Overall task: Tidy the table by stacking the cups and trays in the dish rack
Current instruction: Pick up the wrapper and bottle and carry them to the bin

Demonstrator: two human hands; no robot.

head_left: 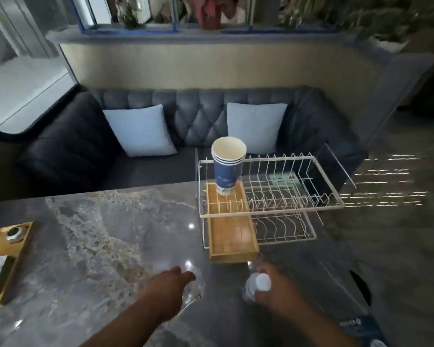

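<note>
Cups: the stack of blue paper cups [228, 169] is standing upright on the far end of a bamboo tray [232, 236], so this part is looking done.
Tray in rack: that bamboo tray is lying along the left end of the white wire dish rack [286, 210], with its near end sticking out toward you.
Second tray: another bamboo tray [23, 249] is sitting at the far left edge of the desk [98, 221], well apart from the rack and carrying small items too blurred to name.
Right hand: your right hand [278, 290] is curling its fingers round a white-capped bottle [259, 283], just in front of the racked tray.
Left hand: your left hand [169, 284] is reaching forward, knuckles up, over a clear object [194, 293]. You cannot tell whether it is gripping it, or what the object is.
Step in hand: you are probably clearing loose items near the desk's front edge.
Next move: judging from the layout, you are needing to free both hands and cross to the left tray; lifting it level is mattering, since its contents are loose.
Beyond: a dark tufted sofa [198, 116] is running behind the desk.
</note>
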